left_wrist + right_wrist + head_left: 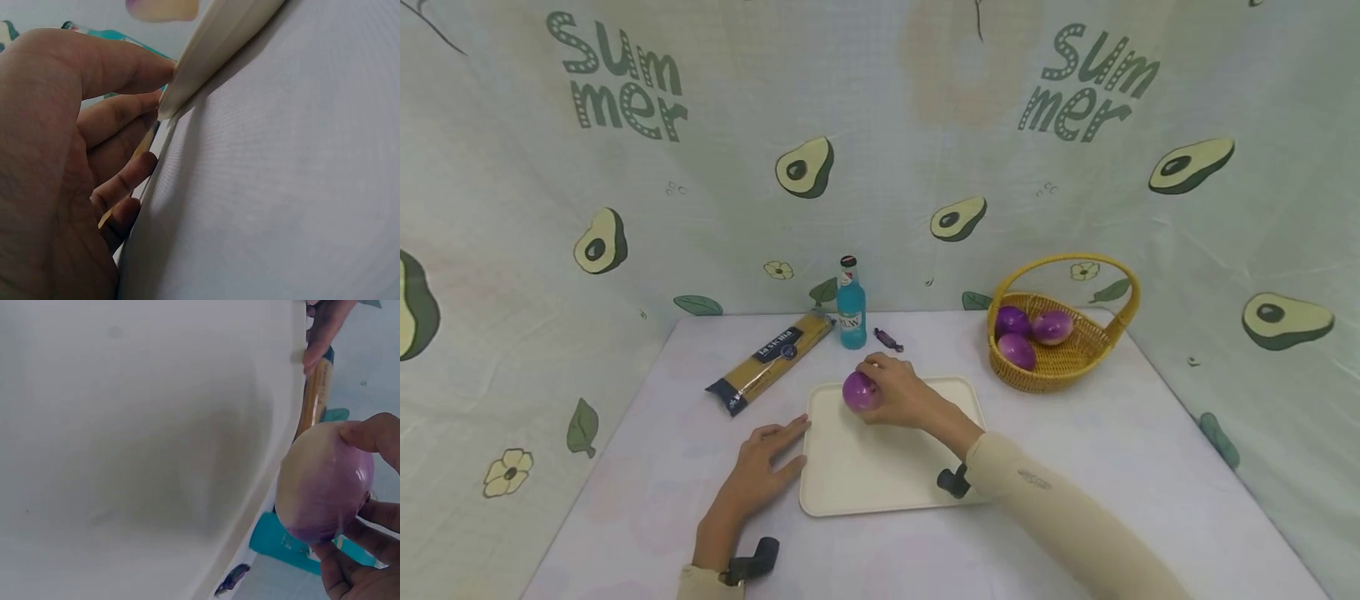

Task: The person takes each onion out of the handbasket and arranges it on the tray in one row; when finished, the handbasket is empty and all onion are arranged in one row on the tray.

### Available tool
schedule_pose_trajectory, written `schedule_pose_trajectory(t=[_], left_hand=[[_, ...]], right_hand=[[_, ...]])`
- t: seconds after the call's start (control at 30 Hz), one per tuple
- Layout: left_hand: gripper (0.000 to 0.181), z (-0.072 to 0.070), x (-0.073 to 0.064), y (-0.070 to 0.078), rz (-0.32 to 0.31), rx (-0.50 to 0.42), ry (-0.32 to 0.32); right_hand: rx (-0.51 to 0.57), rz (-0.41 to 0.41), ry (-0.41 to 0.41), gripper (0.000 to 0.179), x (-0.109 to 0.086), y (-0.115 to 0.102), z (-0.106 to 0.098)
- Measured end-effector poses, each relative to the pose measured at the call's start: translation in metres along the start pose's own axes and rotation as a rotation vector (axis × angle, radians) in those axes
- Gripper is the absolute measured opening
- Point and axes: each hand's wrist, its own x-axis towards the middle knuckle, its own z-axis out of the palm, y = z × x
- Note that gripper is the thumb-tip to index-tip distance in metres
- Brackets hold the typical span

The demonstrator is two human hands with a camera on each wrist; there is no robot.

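My right hand (895,392) holds a glossy purple onion (861,391) over the far left part of a cream tray (880,467). In the right wrist view the onion (325,481) shows a pale side and a purple side, with the thumb and fingertips around it. My left hand (765,467) rests at the tray's left edge, its thumb and fingers fairly straight. Seen from the left wrist, the thumb and a finger of the left hand (94,112) touch the tray's rim (206,56).
Back right, a yellow wicker basket (1045,382) holds several purple onions (1017,351). Behind the tray stand a blue bottle (852,312) and a small dark-wrapped candy (888,339). A pasta packet (771,361) lies on the table left of the bottle. A printed cloth hangs behind.
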Motion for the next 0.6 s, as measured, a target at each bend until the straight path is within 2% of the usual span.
schedule_pose_trajectory(t=[0.33,0.6], left_hand=[[0.057,0.002,0.000,-0.003,0.034,0.005,0.017],[0.058,0.000,0.001,-0.002,0.022,0.010,0.010]], right_hand=[[-0.055,0.003,-0.027,0.069,0.018,-0.004,0.019],[-0.080,0.000,-0.038,0.072,0.027,-0.011,0.027]])
